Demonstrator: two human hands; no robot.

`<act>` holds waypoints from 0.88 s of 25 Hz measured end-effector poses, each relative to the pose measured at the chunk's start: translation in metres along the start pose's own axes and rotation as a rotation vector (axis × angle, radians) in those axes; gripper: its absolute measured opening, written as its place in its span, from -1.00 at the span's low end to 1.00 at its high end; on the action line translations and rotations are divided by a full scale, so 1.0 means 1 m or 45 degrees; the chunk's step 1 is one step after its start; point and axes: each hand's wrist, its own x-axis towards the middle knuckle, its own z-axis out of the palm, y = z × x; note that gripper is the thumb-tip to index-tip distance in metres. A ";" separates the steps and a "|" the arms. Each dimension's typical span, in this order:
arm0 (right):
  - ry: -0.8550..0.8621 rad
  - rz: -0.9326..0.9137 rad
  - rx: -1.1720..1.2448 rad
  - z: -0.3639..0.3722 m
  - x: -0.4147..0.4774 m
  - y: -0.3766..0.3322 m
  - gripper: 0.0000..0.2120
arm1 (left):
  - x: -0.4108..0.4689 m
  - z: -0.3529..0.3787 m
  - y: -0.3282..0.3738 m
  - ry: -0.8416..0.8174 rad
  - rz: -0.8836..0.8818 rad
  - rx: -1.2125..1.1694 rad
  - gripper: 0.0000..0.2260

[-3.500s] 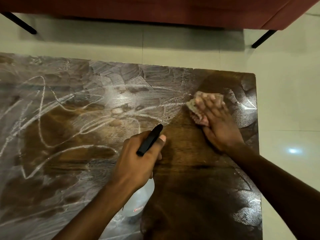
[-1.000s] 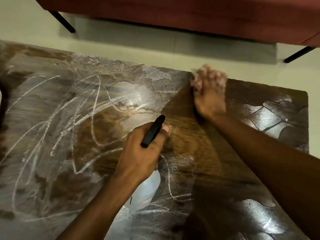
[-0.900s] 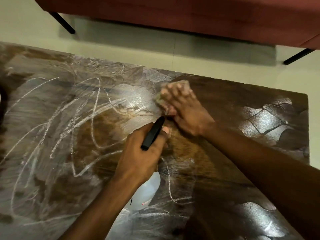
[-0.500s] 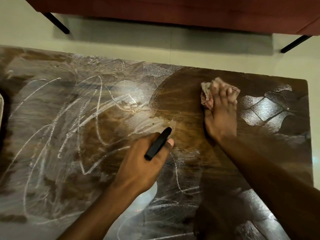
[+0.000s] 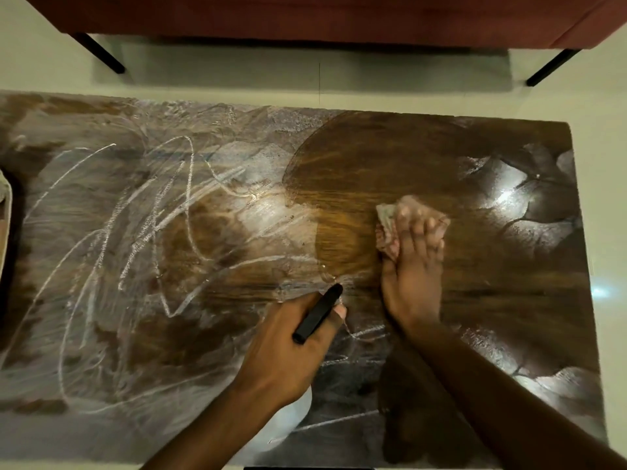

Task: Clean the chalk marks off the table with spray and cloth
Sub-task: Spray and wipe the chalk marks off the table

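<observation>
A dark wooden table (image 5: 424, 154) fills the view, with white chalk marks (image 5: 142, 239) scrawled over its left and middle. A wiped, wet brown patch lies right of centre. My right hand (image 5: 412, 266) presses a crumpled pale cloth (image 5: 386, 228) flat on that patch, fingers straight on top of it. My left hand (image 5: 288, 347) grips a spray bottle (image 5: 288, 418) by its black nozzle head (image 5: 317, 313); the clear body shows below my wrist, mostly hidden.
A red sofa (image 5: 305, 18) on black legs stands beyond the table's far edge, across a strip of pale tiled floor (image 5: 237, 76). Floor also runs along the table's right edge. A pale object (image 5: 4, 212) peeks in at the far left.
My right hand has swept the cloth back and forth across the right-centre, now drawn nearer to me. The wiped patch has grown. My left hand with the bottle has stayed put.
</observation>
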 end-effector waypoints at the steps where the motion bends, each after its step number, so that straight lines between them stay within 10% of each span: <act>1: -0.090 -0.258 -0.071 0.008 -0.022 -0.001 -0.32 | -0.004 0.003 -0.001 0.007 0.019 0.001 -0.61; 5: -0.488 -1.190 -0.374 -0.015 -0.059 0.065 -0.29 | -0.026 0.014 -0.012 0.017 0.048 -0.001 -0.66; 12: 0.094 0.273 0.091 -0.023 -0.096 0.077 -0.32 | -0.076 0.043 -0.035 0.085 -0.013 -0.124 -0.42; 14: 0.005 0.030 0.016 0.005 -0.138 0.041 -0.32 | -0.091 0.053 -0.042 0.092 -0.040 -0.149 -0.47; 18: -0.447 -1.251 -0.265 0.026 -0.221 0.061 -0.30 | -0.123 0.066 -0.064 0.069 -0.011 -0.072 -0.78; 20: -0.455 -1.290 -0.327 0.010 -0.216 0.097 -0.25 | -0.136 0.070 -0.075 0.049 -0.010 -0.036 -0.63; 22: -0.259 -0.853 -0.236 -0.009 -0.206 0.130 -0.23 | -0.147 0.072 -0.081 0.050 -0.032 -0.049 -0.48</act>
